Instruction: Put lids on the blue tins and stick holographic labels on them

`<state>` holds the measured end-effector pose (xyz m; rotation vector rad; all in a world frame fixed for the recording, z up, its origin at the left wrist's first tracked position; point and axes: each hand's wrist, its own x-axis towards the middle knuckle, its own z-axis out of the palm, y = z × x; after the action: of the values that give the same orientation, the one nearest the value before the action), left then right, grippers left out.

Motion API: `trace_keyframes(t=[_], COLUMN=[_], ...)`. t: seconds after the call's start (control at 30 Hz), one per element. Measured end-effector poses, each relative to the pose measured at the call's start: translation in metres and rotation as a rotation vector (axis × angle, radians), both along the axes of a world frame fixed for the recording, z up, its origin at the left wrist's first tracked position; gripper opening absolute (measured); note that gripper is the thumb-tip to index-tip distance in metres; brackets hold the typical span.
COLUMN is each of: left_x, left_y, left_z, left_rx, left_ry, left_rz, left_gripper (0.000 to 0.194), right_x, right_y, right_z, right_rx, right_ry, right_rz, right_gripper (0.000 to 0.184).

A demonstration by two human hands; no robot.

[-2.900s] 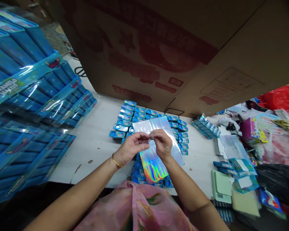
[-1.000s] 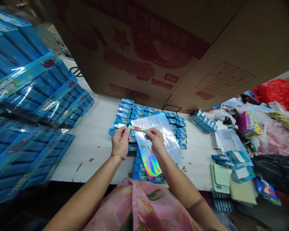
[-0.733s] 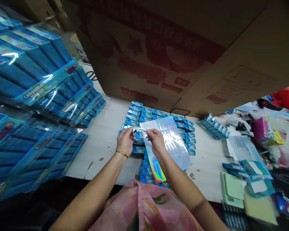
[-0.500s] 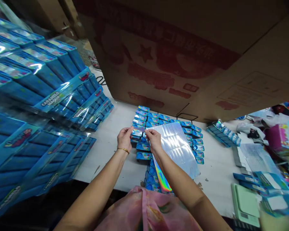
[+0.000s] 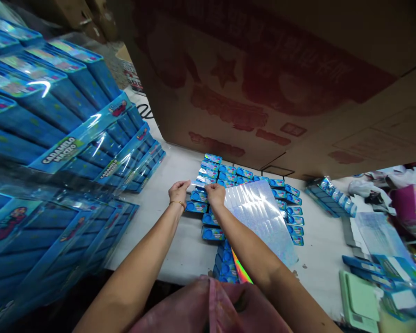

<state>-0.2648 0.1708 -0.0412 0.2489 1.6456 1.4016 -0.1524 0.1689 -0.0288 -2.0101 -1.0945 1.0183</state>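
My left hand (image 5: pixel 178 191) pinches one end of a small clear strip (image 5: pixel 197 184) that looks like a sticker. The strip's other end is in the closed fingers of my right hand (image 5: pixel 215 194), so it stretches between both hands. It hovers over rows of small blue boxes (image 5: pixel 213 233) with round windows and printed labels. Beside my right wrist, a shiny silvery sheet (image 5: pixel 258 215) lies across some of the boxes and hides them. Its near edge shows rainbow colours under my right forearm.
Tall stacks of wrapped blue display boxes (image 5: pixel 90 129) stand on the left. A large brown carton (image 5: pixel 249 92) looms over the back of the white table (image 5: pixel 173 249). To the right are a wrapped blue pack (image 5: pixel 329 196), a pale green scale (image 5: pixel 360 296) and blue cardboard pieces (image 5: pixel 398 273).
The view has shifted slightly, with the table items now further right. My hands are still together at the boxes, and the clear strip shows more plainly between them, above the left column.
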Motion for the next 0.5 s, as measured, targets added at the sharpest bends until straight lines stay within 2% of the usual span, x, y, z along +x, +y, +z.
trace_keyframes(t=[0.17,0.37,0.5], left_x=[0.001,-0.001,-0.002], left_y=[-0.008,-0.006,-0.004], left_z=[-0.006,-0.017,-0.028], left_rx=[-0.076,-0.108,-0.15], left_ry=[0.004,0.009,0.046], left_rz=[-0.026,-0.107,-0.263], left_gripper=[0.028,0.034,0.038], right_x=[0.004,0.006,0.005], right_y=[-0.005,-0.006,-0.005], right_z=[0.001,0.001,0.008], right_rx=[-0.087,-0.138,-0.167], right_ry=[-0.107,-0.227,-0.376], right_rz=[0.054,0.115,0.17], right_gripper=[0.017,0.019,0.018])
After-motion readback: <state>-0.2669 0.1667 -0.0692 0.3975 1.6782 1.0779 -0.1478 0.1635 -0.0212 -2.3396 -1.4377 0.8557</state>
